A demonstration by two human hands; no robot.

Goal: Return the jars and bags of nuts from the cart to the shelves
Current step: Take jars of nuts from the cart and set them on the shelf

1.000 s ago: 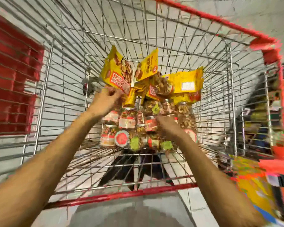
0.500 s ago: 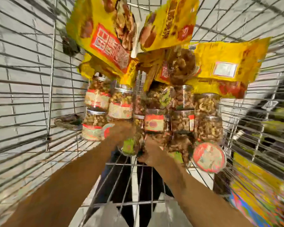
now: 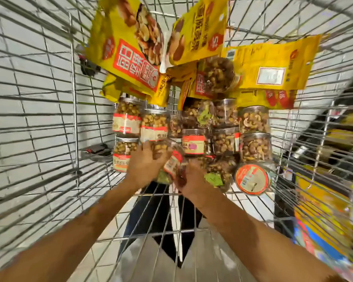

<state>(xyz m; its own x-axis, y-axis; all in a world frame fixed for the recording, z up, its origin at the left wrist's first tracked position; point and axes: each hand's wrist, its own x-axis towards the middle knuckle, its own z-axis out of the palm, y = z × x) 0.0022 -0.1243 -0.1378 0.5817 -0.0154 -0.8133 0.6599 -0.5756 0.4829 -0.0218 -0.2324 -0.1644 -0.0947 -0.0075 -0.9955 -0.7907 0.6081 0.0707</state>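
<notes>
Jar of nuts [image 3: 171,159], clear plastic with a red and white label, held on a slant between two bare hands at the near edge of the pile in the cart. The left hand [image 3: 144,166] wraps its fingers over the jar's upper side and holds it. The right hand [image 3: 192,180] is curled against the jar's lower end. Motion blur hides whether it grips this jar, only steadies it, or touches the green-labelled jar [image 3: 216,176] just beside it.

Around the held jar, other jars [image 3: 255,147] of nuts stand packed in rows, touching one another. One red-lidded jar [image 3: 253,181] lies on its side at the right, lid facing the viewer. Behind and above them, several yellow bags [image 3: 130,58] of nuts lean against the far wire wall. The cart [image 3: 73,102] is a steel wire basket. Through its floor show the person's dark trouser legs [image 3: 149,210], and through its side, pale tiles [image 3: 35,127]. Blurred colourful packets [image 3: 322,216] sit outside the cart on the right.

The step in hand looks like lifting one jar out. To do it well, the jar probably wants a full wrap around its body rather than a pinch on the slick label, with the second hand under its base until it is free. Drawing it up and toward the person should avoid knocking the tightly packed neighbours or the overhanging bags. The jar on its side could roll if bumped.
</notes>
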